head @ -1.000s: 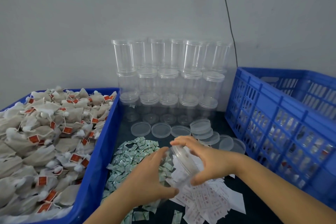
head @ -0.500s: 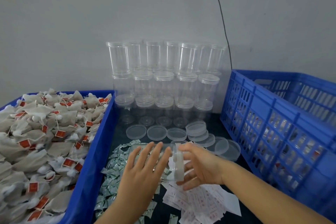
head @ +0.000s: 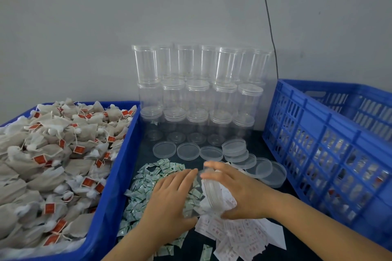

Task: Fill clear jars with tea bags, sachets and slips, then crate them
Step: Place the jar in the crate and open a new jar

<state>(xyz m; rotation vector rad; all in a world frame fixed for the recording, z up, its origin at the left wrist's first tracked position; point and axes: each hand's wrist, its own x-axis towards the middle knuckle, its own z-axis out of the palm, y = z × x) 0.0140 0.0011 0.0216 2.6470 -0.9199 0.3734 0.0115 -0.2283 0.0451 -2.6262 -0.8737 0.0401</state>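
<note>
A clear jar [head: 198, 195] lies on its side between my hands, above the green-white sachets [head: 148, 178] and the white slips with red print [head: 235, 235]. My left hand [head: 171, 199] wraps round the jar's body. My right hand [head: 237, 193] grips the clear lid [head: 212, 194] at the jar's mouth. The jar's contents are blurred. Tea bags with red tags [head: 53, 154] fill the blue tray [head: 114, 197] on the left. The blue crate [head: 318, 133] stands on the right, with filled jars showing through its slats.
Empty clear jars [head: 197, 91] are stacked three rows high against the grey wall. Loose clear lids [head: 212, 152] lie on the dark table in front of them. A black cable [head: 269, 19] runs down the wall.
The jar has stayed on its side between my hands. My right hand has shifted over the lid and my left fingers have closed further round the body. The camera moved slightly.
</note>
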